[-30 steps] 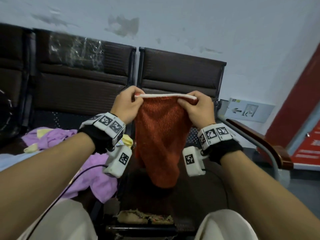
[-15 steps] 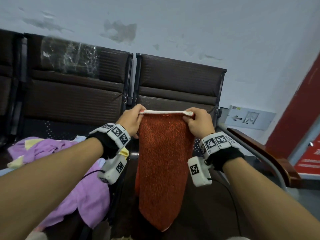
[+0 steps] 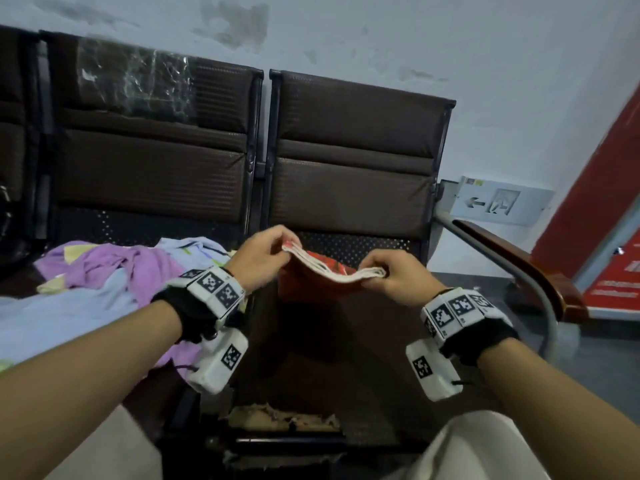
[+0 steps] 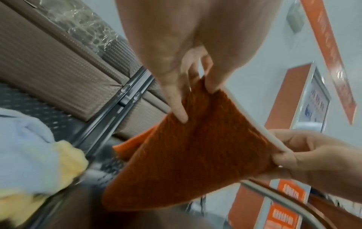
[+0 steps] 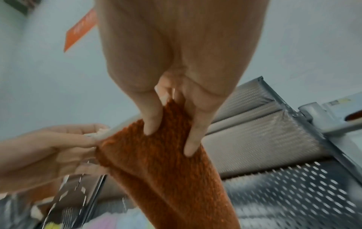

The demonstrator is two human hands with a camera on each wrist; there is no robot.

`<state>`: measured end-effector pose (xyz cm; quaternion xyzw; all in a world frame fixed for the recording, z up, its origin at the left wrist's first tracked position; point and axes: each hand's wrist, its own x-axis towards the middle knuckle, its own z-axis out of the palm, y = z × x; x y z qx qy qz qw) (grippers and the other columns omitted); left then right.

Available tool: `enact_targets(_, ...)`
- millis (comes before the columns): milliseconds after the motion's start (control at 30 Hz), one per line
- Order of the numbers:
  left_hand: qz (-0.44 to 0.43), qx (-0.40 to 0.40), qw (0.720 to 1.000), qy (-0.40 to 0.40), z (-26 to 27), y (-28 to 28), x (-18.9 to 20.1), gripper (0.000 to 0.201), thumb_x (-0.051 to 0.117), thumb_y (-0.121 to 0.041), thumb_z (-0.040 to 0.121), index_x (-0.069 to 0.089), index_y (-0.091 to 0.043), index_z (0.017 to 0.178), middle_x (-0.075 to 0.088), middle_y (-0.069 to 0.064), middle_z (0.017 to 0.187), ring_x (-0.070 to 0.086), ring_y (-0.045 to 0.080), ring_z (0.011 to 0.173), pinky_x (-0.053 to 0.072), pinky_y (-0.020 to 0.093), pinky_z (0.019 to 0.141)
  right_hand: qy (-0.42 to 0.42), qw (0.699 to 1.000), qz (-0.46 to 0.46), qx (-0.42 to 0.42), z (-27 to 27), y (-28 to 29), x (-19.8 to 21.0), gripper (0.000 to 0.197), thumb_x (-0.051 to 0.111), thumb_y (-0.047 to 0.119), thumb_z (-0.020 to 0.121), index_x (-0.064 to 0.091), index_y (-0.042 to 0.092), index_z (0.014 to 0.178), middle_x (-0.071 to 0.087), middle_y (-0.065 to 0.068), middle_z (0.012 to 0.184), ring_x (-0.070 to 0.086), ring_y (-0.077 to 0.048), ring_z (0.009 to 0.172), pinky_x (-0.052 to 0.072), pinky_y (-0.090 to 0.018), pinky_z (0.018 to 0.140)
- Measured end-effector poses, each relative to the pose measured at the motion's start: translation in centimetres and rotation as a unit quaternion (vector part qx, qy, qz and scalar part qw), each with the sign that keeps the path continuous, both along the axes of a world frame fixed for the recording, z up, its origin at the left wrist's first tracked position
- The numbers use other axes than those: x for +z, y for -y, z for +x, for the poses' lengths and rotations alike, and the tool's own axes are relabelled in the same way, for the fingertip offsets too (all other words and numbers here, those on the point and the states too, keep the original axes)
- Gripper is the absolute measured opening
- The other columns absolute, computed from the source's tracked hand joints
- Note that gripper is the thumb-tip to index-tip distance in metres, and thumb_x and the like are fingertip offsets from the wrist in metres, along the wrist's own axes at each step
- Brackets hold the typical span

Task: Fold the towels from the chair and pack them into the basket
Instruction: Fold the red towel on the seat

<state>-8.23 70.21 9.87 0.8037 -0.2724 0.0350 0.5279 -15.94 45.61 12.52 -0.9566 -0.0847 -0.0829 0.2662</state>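
The orange towel (image 3: 313, 277) hangs soft and light between both hands; the left hand (image 3: 261, 256) and right hand (image 3: 393, 277) fingers pinch its white-edged top corners, the best place to hold.

Arrow pictogram on wall sign (image 3: 498, 202)

The orange towel (image 3: 313, 284) is coarse, nubbly terry cloth with a smooth white woven band (image 3: 337, 271) along its edge. The loose towels (image 3: 104, 282) on the left seat are soft, matt cloth in lilac, pale blue and yellow. The chair backs (image 3: 349, 157) are padded brown material with a fine ribbed texture; the seat pan (image 5: 305, 190) is perforated metal. The armrest (image 3: 526, 268) looks like glossy wood on a grey metal tube (image 3: 540, 306).
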Motion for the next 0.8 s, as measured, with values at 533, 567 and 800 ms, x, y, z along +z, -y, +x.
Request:
enact_targets(533, 0.209, -0.105, 0.97, -0.071, -3.5, -0.8, -5.1, 0.015, 0.048, 0.001, 0.092, 0.054, -0.01, 0.101, 0.05, -0.006, 0.077, 0.047, -0.01, 0.059, 0.036, 0.007, 0.057, -0.148, 0.988, 0.043, 0.023, -2.8, 0.7, -6.8, 0.018, 0.07, 0.008, 0.082, 0.059, 0.018, 0.092, 0.063, 0.001, 0.089, 0.057, -0.013, 0.087, 0.045, -0.031, 0.081)
enact_targets(567, 0.19, -0.078, 0.976, -0.067, -2.6, -0.6, -5.4, 0.015, 0.048, 0.0, 0.093, 0.054, -0.008, 0.104, 0.05, -0.005, 0.078, 0.048, -0.008, 0.061, 0.037, 0.008, 0.057, -0.133, 0.988, 0.081, 0.006, -2.1, 0.9, -7.1, 0.018, 0.07, 0.008, 0.083, 0.058, 0.018, 0.091, 0.062, 0.001, 0.087, 0.057, -0.014, 0.086, 0.046, -0.032, 0.08)
enact_targets(800, 0.083, 0.023, 0.993, -0.079, 4.1, 1.5, -7.9, 0.015, 0.053, -0.009, 0.093, 0.055, -0.014, 0.107, 0.062, 0.006, 0.093, 0.053, 0.011, 0.07, 0.042, 0.028, 0.062, -0.073, 0.987, 0.113, -0.087, 4.6, 1.9, -9.7, 0.015, 0.067, 0.02, 0.087, 0.054, 0.017, 0.093, 0.061, 0.001, 0.08, 0.062, -0.019, 0.075, 0.052, -0.034, 0.06)
